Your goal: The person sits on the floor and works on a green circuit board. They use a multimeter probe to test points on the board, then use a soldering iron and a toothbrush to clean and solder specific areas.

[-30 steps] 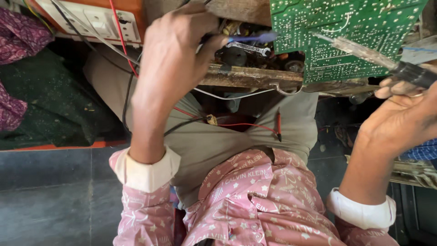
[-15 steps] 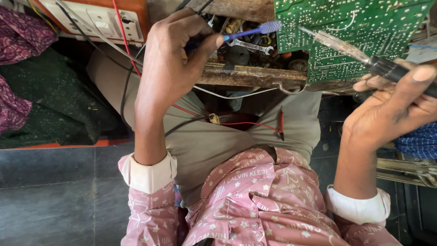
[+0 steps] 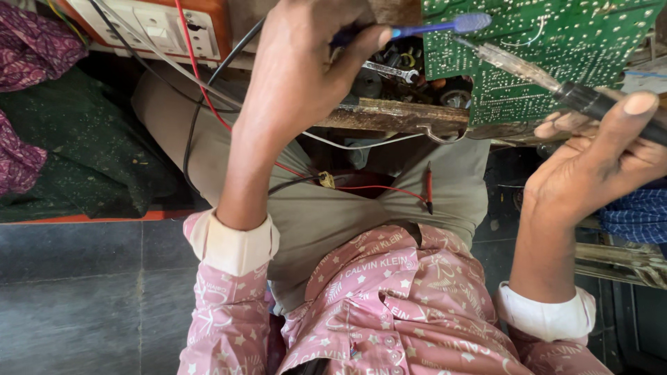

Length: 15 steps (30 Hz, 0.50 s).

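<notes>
My left hand (image 3: 306, 76) grips a blue toothbrush (image 3: 445, 26) whose head rests on the upper left edge of a green circuit board (image 3: 549, 48). My right hand (image 3: 597, 167) holds a soldering iron (image 3: 549, 76) by its black handle, its metal tip lying across the board's solder side. The board stands on a worn wooden plank (image 3: 396, 114) above my lap. Small metal parts (image 3: 389, 69) sit behind the plank, partly hidden by my left hand.
A white switch panel on an orange box (image 3: 160, 24) is at the upper left, with red, black and white wires (image 3: 201, 97) running down to my lap. A red probe (image 3: 429, 187) lies on my trousers. Dark green and purple cloth (image 3: 62, 132) lies at the left on a grey tiled floor (image 3: 83, 292).
My left hand has risen and brought the blue toothbrush head onto the board's edge. My right hand has shifted the soldering iron slightly, thumb now raised along the handle.
</notes>
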Each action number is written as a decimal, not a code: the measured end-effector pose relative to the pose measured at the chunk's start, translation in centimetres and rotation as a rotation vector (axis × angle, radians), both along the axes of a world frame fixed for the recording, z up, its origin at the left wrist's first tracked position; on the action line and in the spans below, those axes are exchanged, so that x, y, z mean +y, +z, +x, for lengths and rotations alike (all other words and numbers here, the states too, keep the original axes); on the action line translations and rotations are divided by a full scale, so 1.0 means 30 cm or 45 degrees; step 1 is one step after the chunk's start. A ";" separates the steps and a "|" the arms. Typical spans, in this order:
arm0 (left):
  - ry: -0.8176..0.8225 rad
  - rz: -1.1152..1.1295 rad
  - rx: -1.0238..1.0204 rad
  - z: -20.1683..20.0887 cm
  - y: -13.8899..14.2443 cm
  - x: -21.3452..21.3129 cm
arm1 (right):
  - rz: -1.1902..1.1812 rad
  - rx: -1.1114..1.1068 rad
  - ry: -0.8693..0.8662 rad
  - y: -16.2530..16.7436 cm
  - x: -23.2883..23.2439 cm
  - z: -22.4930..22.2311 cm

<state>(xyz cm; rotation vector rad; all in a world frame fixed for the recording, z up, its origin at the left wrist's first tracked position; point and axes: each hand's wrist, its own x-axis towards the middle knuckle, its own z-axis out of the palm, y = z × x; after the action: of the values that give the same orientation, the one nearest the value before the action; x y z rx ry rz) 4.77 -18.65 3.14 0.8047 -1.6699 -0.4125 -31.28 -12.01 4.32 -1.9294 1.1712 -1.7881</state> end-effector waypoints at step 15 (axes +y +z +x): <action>0.015 0.003 0.049 0.077 -0.027 0.062 | -0.242 0.081 -0.114 -0.022 0.045 -0.055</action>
<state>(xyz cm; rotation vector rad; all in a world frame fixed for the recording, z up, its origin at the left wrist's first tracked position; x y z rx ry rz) 7.08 -16.78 2.32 0.8030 -1.6282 -0.4194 -32.92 -10.65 3.66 -2.0832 1.1621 -1.9619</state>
